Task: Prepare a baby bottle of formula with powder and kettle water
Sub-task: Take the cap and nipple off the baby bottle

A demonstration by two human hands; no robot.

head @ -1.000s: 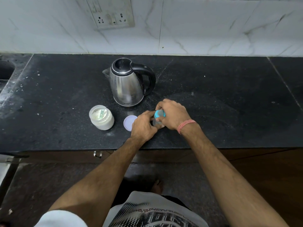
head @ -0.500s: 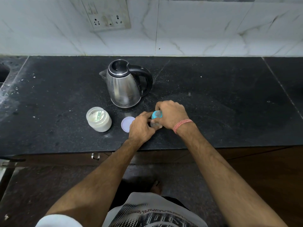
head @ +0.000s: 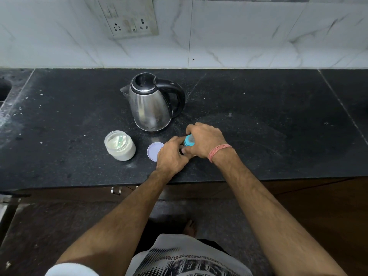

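Observation:
A small baby bottle [head: 188,140] with a blue collar and teat stands on the black counter [head: 268,136], mostly hidden between my hands. My right hand [head: 205,141] wraps over its blue top. My left hand [head: 171,154] grips the lower body of the bottle. A steel kettle [head: 151,108] with a black lid and handle stands just behind the hands. To the left, an open jar of white powder [head: 120,146] has a scoop inside. Its pale round lid [head: 154,151] lies flat beside my left hand.
A marble wall with a socket panel [head: 129,18] rises behind the counter. A sink edge [head: 4,90] shows at far left. The counter's front edge runs below my wrists, with a cabinet handle [head: 116,190] beneath it.
Both hands stay on the bottle at the same spot on the counter. The camera has tilted slightly, so everything sits a little lower and left in view.

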